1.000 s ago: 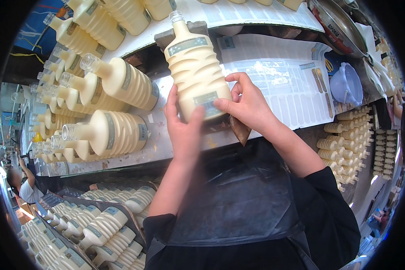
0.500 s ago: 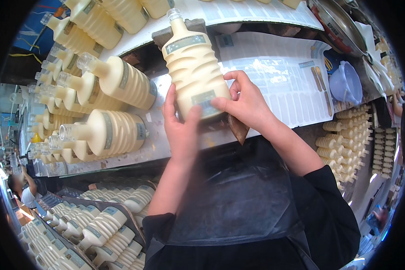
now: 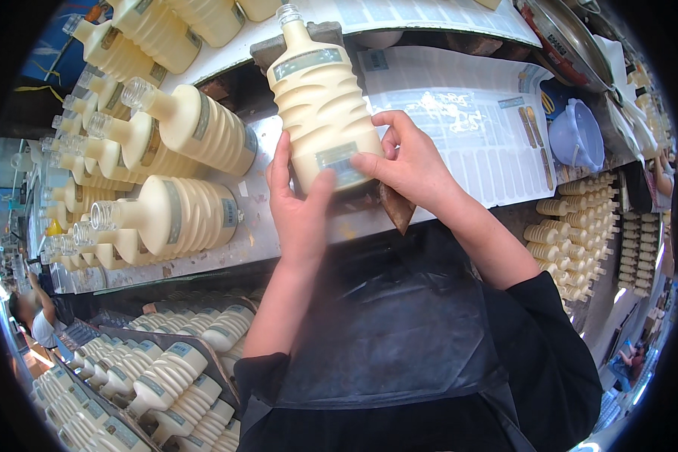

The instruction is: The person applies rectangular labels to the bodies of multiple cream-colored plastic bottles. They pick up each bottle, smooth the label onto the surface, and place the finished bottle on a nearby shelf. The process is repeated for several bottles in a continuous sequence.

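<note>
Fingers (image 3: 279,166) of my left hand (image 3: 300,218) grip the lower left edge of the cream bottle (image 3: 320,113), the blurred thumb at its front label (image 3: 335,155), while my right hand (image 3: 418,169) pinches the lower right edge between thumb and bent fingers. This bottle is between my hands at the bench (image 3: 260,226), its neck pointing away from me, in front of a grey block (image 3: 325,33). Other cream bottles (image 3: 196,218) are gathered to the left, and a white sheet (image 3: 478,162) lies to the right, near a lilac bucket (image 3: 576,135).
</note>
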The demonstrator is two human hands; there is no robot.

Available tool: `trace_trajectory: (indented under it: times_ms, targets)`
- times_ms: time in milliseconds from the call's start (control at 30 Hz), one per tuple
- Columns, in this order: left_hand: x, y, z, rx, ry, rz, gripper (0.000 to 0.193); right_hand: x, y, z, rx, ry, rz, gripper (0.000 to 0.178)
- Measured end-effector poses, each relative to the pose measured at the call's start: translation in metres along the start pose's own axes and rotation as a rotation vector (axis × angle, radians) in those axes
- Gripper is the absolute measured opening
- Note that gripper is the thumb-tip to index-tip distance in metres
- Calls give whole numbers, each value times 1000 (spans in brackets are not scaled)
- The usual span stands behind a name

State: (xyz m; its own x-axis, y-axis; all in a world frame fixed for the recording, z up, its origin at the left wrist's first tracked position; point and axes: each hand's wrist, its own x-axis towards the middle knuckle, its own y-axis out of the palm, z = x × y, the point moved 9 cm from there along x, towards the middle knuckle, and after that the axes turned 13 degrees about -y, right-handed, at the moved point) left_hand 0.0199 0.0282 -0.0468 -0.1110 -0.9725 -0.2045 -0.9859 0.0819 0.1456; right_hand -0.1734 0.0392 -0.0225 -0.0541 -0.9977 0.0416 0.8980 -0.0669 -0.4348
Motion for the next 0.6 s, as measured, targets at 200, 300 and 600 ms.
trace_trajectory:
  times_ms: [200,300,600]
  targets:
    - [0,-1,0,17,3,-3,77,-1,-1,0,-20,1,-3,69]
    - [0,-2,0,41,11,-11,77,-1,0,1,-14,4,-1,69]
    - [0,1,-2,81,-13,-21,81,-1,-1,3,22,34,-1,56]
